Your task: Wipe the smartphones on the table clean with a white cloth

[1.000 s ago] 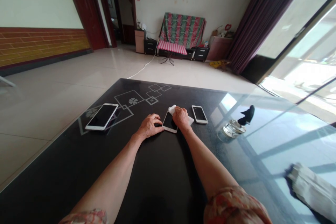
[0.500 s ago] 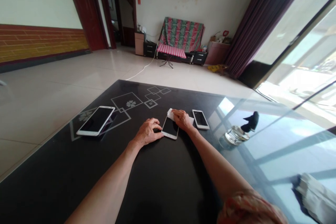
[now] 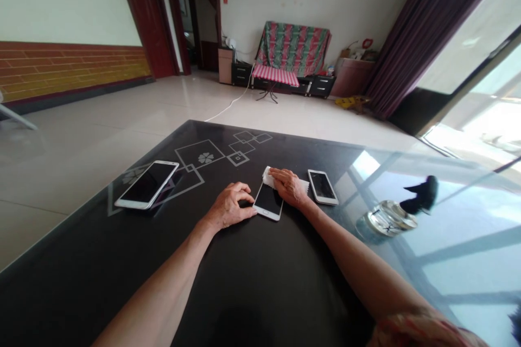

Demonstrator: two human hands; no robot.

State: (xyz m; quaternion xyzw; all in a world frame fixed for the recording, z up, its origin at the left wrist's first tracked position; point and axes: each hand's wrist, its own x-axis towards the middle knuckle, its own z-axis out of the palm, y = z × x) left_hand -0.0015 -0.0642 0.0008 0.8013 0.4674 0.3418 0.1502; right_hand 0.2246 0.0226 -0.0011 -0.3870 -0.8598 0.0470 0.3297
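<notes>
A white smartphone (image 3: 268, 202) with a dark screen lies flat on the black table, between my two hands. My left hand (image 3: 233, 206) is at its left side, fingers curled, with the thumb pressed on the lower left corner, holding it in place. Under the fingers of my right hand (image 3: 290, 185) is a white cloth (image 3: 267, 177) with a zigzag edge, pressed on the phone's upper end. The cloth is partly hidden by that hand. Just right of it rests a smaller white phone (image 3: 323, 187). A larger white phone (image 3: 147, 185) lies to the left.
The glossy black table (image 3: 244, 287) has a pattern of pale squares. On its right stands a clear glass jar (image 3: 386, 219) with a black object (image 3: 421, 195) at its top. Beyond the table are a striped small table (image 3: 275, 75) and a dark purple curtain (image 3: 431, 32).
The view has turned slightly left, shifting most things rightward. My right hand still presses the cloth on the phone's upper part; my left hand keeps its place at the phone's edge.
</notes>
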